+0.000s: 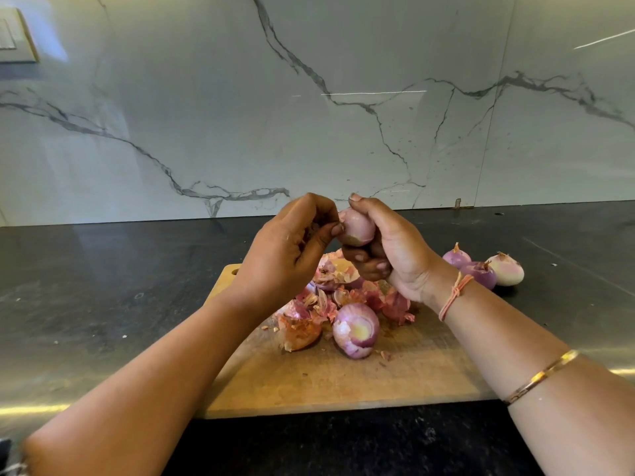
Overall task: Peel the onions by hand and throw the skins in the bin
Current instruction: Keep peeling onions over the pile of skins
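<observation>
My right hand (391,249) grips a small pale-pink onion (357,226), held up above the wooden cutting board (343,383). My left hand (292,249) is beside it, thumb and fingers pinching at the onion's left side, with bits of skin tucked in the palm. A pile of pink and orange onion skins (330,297) lies on the board under my hands. A partly skinned onion (355,329) rests at the front of the pile. Three peeled onions (481,269) sit on the dark counter to the right of the board. No bin is in view.
The dark stone counter (103,286) runs left and right of the board, with a few skin flecks on it. A marble-patterned wall (309,97) stands close behind. A switch plate (13,36) is at the upper left of the wall.
</observation>
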The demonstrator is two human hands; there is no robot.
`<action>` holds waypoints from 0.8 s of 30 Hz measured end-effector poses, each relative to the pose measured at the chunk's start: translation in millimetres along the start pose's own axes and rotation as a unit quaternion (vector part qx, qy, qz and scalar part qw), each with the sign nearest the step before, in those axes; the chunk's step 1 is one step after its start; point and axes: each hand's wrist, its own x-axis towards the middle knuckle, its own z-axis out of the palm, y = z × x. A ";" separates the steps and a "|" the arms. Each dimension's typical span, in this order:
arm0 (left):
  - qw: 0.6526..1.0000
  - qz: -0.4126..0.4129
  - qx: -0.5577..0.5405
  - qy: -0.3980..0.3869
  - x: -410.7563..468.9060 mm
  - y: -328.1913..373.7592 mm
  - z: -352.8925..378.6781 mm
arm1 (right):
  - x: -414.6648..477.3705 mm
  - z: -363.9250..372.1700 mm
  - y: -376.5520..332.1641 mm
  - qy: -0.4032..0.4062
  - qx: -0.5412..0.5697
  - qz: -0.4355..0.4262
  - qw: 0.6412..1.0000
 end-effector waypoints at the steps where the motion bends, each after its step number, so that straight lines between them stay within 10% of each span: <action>1: 1.000 0.002 0.010 -0.004 -0.1 -0.2 0.0 | 0.0 -0.3 -0.4 0.006 0.016 0.003 1.000; 24: 0.995 0.071 0.067 -0.008 0.0 3.0 -2.7 | 0.4 -5.5 -0.6 -0.051 0.059 0.042 0.996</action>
